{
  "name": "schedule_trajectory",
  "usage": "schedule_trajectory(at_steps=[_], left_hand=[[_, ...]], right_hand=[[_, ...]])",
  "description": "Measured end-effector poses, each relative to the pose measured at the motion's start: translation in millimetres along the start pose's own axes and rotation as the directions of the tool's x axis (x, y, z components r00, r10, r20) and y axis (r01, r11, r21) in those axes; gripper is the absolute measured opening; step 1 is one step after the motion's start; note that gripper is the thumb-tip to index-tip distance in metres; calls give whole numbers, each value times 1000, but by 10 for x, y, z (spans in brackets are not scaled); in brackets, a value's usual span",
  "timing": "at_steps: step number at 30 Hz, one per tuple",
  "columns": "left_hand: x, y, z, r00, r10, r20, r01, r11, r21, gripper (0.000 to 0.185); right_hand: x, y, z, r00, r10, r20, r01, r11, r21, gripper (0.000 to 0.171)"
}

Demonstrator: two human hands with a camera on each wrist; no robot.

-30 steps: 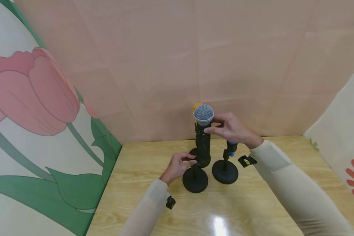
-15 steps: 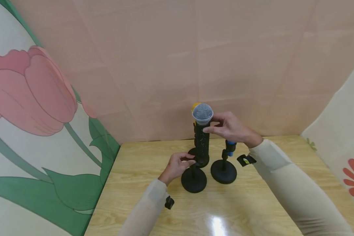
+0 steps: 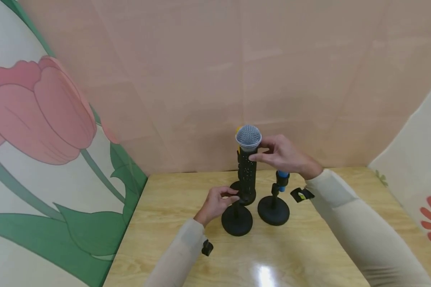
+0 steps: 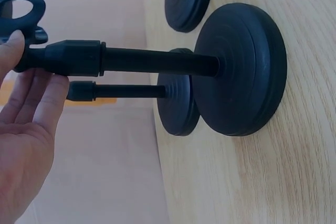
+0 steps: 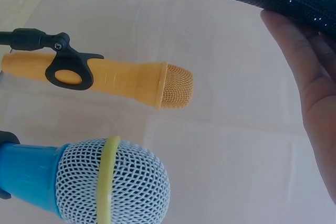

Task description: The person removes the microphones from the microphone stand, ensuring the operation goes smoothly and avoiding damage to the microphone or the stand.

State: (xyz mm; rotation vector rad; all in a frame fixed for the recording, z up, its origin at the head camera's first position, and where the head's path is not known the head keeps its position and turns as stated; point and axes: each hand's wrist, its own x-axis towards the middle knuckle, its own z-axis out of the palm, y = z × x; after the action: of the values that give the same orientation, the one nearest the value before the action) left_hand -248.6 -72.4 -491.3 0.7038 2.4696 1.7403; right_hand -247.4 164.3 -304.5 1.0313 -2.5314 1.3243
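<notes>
While the right hand [image 3: 283, 156] pinches the black sparkly microphone [image 3: 247, 171] just under its silver mesh head, holding it upright, the left hand [image 3: 217, 202] pinches the clip atop the nearest stand [image 3: 237, 218], directly below the microphone's lower end. Right of that stand a second stand [image 3: 273, 209] holds a blue microphone [image 5: 84, 182]; behind it a third holds an orange microphone [image 5: 115, 80].
</notes>
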Motion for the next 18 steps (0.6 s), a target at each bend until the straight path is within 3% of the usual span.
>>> schedule_trajectory(at_steps=[6, 13, 15, 18], left_hand=[[-22, 34, 33, 1000, -12, -16, 12, 1000, 4, 14], [-99, 384, -10, 1000, -13, 8, 13, 1000, 15, 12], [-95, 394, -12, 1000, -16, 8, 16, 1000, 13, 12], [-54, 250, 19, 1000, -14, -2, 14, 1000, 8, 12]], right_hand=[[1, 35, 3, 1000, -28, 3, 28, 1000, 7, 35], [-13, 42, -27, 999, -49, 12, 49, 998, 28, 35], [-15, 41, -37, 999, -52, 13, 52, 998, 29, 35], [-12, 44, -43, 998, -53, 15, 53, 998, 32, 34]])
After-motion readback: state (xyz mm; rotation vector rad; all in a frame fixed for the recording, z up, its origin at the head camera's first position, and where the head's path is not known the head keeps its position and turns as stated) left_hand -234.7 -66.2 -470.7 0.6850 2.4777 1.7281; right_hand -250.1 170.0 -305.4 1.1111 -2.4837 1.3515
